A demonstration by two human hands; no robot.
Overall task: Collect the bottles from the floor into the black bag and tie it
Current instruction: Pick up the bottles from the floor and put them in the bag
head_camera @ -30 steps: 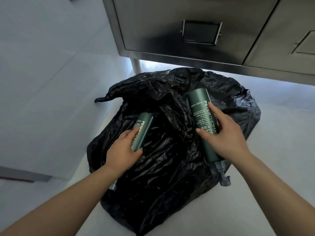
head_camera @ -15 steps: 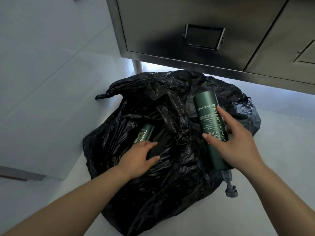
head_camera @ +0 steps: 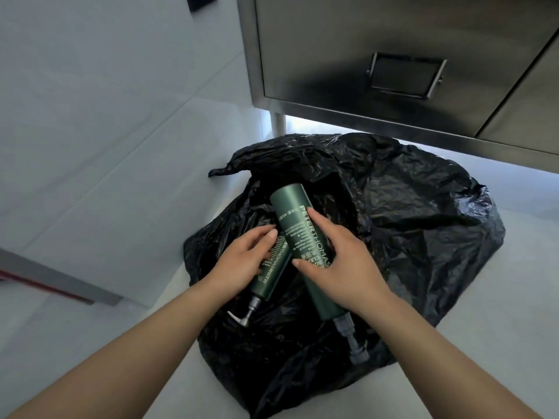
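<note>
Your left hand (head_camera: pixel 242 258) was curled round the smaller bottle (head_camera: pixel 269 279), and your right hand (head_camera: pixel 341 270) grasped the larger bottle (head_camera: pixel 292 213) round its middle, thumb across the label. Both green bottles lay side by side and touching, over the crumpled black bag (head_camera: pixel 423 237), bases pointing away from you toward the dark fold that looked like the mouth. I couldn't tell whether either base was actually inside.

The step looked like feeding both bottles in. Best done base first, sliding along the plastic rather than dropping. One hand probably needed to let go of its bottle and lift the bag's edge, since the opening looked collapsed. The pump heads (head_camera: pixel 245 316) stuck out toward you and seemed likely to snag the thin film, so they were best kept trailing. Leaving slack at the rim would help the tying, which was not yet started.

Around: the bag sat on the pale floor (head_camera: pixel 121 176), its far side tucked under a steel cabinet (head_camera: pixel 393 40) near the cabinet leg (head_camera: pixel 277 124). That overhang limited lifting room. A low grey ledge (head_camera: pixel 60 279) sat well to the left, not in the way.
</note>
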